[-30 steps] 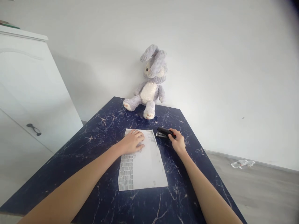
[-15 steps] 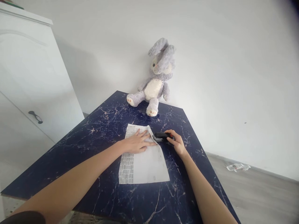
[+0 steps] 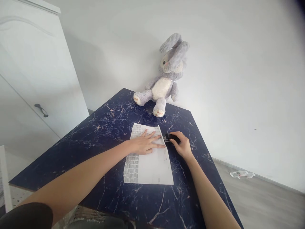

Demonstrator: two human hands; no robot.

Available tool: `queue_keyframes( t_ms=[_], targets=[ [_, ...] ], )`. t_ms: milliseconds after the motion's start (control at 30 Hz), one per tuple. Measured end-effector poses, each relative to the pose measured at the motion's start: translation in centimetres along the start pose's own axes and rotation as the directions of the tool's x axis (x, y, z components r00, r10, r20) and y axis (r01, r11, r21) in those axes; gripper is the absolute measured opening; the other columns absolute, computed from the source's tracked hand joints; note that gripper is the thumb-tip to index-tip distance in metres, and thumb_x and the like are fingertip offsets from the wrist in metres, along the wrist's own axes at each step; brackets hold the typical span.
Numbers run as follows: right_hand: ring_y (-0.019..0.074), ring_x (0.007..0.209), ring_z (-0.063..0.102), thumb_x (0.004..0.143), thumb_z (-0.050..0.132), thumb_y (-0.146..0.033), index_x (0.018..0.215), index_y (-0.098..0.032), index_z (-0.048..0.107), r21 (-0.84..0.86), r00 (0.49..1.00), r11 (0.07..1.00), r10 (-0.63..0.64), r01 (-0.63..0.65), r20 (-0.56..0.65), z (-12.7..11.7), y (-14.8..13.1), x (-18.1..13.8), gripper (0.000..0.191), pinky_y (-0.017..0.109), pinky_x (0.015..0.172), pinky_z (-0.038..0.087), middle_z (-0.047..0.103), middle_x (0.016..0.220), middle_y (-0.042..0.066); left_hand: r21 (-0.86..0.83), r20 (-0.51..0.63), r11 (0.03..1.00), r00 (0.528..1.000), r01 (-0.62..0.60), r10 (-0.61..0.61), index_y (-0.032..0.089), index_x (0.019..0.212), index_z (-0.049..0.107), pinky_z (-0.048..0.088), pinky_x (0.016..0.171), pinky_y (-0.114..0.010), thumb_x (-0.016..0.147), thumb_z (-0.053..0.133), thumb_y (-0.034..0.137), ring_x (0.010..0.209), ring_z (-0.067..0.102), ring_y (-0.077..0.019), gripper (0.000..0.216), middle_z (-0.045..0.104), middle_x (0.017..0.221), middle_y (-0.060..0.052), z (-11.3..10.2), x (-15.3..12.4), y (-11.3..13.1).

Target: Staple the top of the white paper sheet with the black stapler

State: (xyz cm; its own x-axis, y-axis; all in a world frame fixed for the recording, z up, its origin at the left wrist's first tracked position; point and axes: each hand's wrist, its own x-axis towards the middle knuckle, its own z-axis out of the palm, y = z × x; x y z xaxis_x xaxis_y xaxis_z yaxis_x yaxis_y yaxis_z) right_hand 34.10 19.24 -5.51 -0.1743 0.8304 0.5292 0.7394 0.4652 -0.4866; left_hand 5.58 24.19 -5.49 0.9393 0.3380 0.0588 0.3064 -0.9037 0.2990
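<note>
A sheet of paper (image 3: 152,170) lies on the dark blue marbled table, with grey brick-like print down its left side. My left hand (image 3: 145,144) rests flat on the paper's upper half, fingers spread. Just beyond the right edge of the sheet, my right hand (image 3: 183,144) is closed around a black stapler (image 3: 174,137). The stapler's metal front points left at the paper's edge; whether it touches the paper I cannot tell. Part of its body is hidden by my fingers.
A grey plush rabbit (image 3: 163,87) sits at the table's far end against the wall. To the left stands a white cabinet (image 3: 35,70) with a dark handle (image 3: 41,110). A crumpled plastic wrapper (image 3: 242,174) lies on the floor at right.
The stapler was over the paper's right edge, which was lifted; it has drawn back slightly right, and the edge lies flatter. My left hand stays on the sheet. The view shifted a little.
</note>
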Motion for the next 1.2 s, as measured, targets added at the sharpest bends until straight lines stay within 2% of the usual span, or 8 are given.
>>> queue_keyframes(
  t_ms=[100, 233, 433, 600, 733, 867, 1000, 1200],
  targets=[
    [0.0252, 0.1, 0.065, 0.1, 0.058, -0.038, 0.115, -0.024, 0.068, 0.019, 0.999, 1.0, -0.006, 0.007, -0.033, -0.1, -0.1, -0.1, 0.022, 0.043, 0.093, 0.051, 0.07, 0.108, 0.007, 0.003, 0.001, 1.0, 1.0, 0.003, -0.003, 0.052, 0.157, 0.03, 0.003, 0.123, -0.071, 0.1, 0.048, 0.027, 0.159, 0.002, -0.0355, 0.065, 0.004, 0.173, 0.007, 0.1, 0.1, 0.2],
    [0.0265, 0.1, 0.063, 0.1, 0.057, -0.037, 0.114, -0.024, 0.068, -0.037, 0.997, 0.997, -0.069, 0.07, 0.026, -0.4, -0.4, -0.1, 0.022, 0.045, 0.092, 0.049, 0.071, 0.107, 0.008, -0.011, 0.012, 1.0, 1.0, 0.022, -0.022, 0.049, 0.155, 0.037, 0.003, 0.122, -0.072, 0.1, 0.047, 0.028, 0.159, 0.004, -0.0362, 0.06, 0.01, 0.173, 0.004, -0.1, 0.3, 0.7],
    [0.0262, 0.099, 0.063, 0.102, 0.054, -0.034, 0.114, -0.023, 0.068, -0.068, 0.994, 0.992, -0.101, 0.103, 0.031, -0.9, -0.9, 0.0, 0.021, 0.045, 0.089, 0.047, 0.071, 0.107, 0.008, -0.019, 0.008, 0.998, 0.999, 0.052, -0.052, 0.05, 0.157, 0.034, 0.006, 0.12, -0.075, 0.099, 0.048, 0.028, 0.158, 0.012, -0.0402, 0.063, 0.015, 0.173, 0.002, -0.5, 0.3, 1.3],
    [0.0266, 0.1, 0.062, 0.102, 0.054, -0.033, 0.117, -0.022, 0.067, -0.144, 0.982, 0.975, -0.155, 0.169, 0.108, -0.6, -1.5, -0.1, 0.022, 0.045, 0.089, 0.044, 0.071, 0.109, 0.008, -0.007, 0.01, 0.997, 0.997, 0.076, -0.076, 0.051, 0.155, 0.036, 0.007, 0.119, -0.077, 0.097, 0.051, 0.03, 0.157, 0.011, -0.0436, 0.063, 0.006, 0.174, 0.003, -0.3, 0.5, 1.8],
    [0.0269, 0.099, 0.061, 0.102, 0.052, -0.031, 0.115, -0.022, 0.066, -0.166, 0.988, 0.976, -0.128, 0.141, 0.085, 0.2, -2.2, -0.1, 0.021, 0.045, 0.089, 0.043, 0.07, 0.108, 0.008, -0.029, -0.003, 0.996, 0.996, 0.087, -0.087, 0.047, 0.155, 0.039, 0.006, 0.121, -0.073, 0.096, 0.054, 0.033, 0.158, 0.004, -0.0433, 0.063, -0.008, 0.173, 0.003, 0.3, 0.9, 1.9],
    [0.0276, 0.099, 0.06, 0.101, 0.05, -0.029, 0.114, -0.022, 0.066, -0.172, 0.997, 0.982, -0.072, 0.077, 0.031, 1.4, -2.9, 0.1, 0.022, 0.046, 0.09, 0.044, 0.069, 0.108, 0.009, -0.087, -0.047, 0.994, 0.997, 0.064, -0.069, 0.043, 0.156, 0.04, 0.008, 0.127, -0.062, 0.095, 0.057, 0.033, 0.158, -0.007, -0.0392, 0.064, -0.016, 0.172, 0.003, 0.8, 1.0, 1.6],
    [0.0277, 0.098, 0.059, 0.1, 0.048, -0.026, 0.113, -0.021, 0.066, -0.119, 0.999, 0.992, -0.034, 0.03, -0.032, 2.3, -3.6, 0.4, 0.023, 0.046, 0.09, 0.047, 0.068, 0.106, 0.01, -0.129, -0.064, 0.99, 0.996, 0.053, -0.062, 0.041, 0.157, 0.04, 0.013, 0.129, -0.057, 0.094, 0.06, 0.032, 0.158, -0.008, -0.0365, 0.067, -0.014, 0.171, 0.005, 0.9, 0.9, 1.1],
    [0.0275, 0.097, 0.057, 0.099, 0.046, -0.024, 0.111, -0.021, 0.064, -0.107, 0.999, 0.994, -0.032, 0.029, -0.027, 2.7, -4.2, 0.5, 0.022, 0.044, 0.09, 0.048, 0.066, 0.105, 0.01, -0.092, -0.05, 0.992, 0.995, 0.085, -0.09, 0.043, 0.156, 0.041, 0.01, 0.128, -0.06, 0.095, 0.058, 0.028, 0.158, -0.002, -0.0384, 0.065, -0.008, 0.172, 0.004, 1.0, 0.6, 1.2]
  ],
)
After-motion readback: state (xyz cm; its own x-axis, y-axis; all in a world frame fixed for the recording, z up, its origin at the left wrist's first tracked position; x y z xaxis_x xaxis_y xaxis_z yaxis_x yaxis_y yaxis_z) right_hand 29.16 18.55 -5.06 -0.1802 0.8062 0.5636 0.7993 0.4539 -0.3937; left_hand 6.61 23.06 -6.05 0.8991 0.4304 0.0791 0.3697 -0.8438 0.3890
